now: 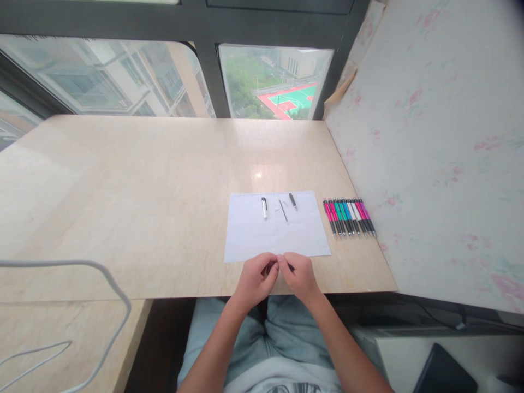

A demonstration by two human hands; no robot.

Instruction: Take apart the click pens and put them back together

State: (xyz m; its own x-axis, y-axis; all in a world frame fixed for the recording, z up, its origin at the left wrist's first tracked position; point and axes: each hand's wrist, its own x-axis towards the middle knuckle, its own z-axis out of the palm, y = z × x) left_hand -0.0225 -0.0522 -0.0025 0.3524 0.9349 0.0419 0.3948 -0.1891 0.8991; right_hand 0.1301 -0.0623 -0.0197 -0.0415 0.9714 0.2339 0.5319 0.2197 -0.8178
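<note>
My left hand [257, 278] and my right hand [300, 275] meet at the near edge of a white sheet of paper [276, 232], fingers pinched together round a small dark part that I cannot make out. On the sheet lie separated pen pieces: a white barrel part [264, 207], a thin refill [283, 211] and a black barrel part [293, 201]. To the right of the sheet a row of several assembled pens [349, 217] in pink, green, blue and white lies side by side.
The beige stone tabletop [143, 191] ends at a window at the back and a floral-papered wall [429, 164] on the right. A white cable [82, 273] loops over the near left corner. A dark object [444, 371] sits low at the right.
</note>
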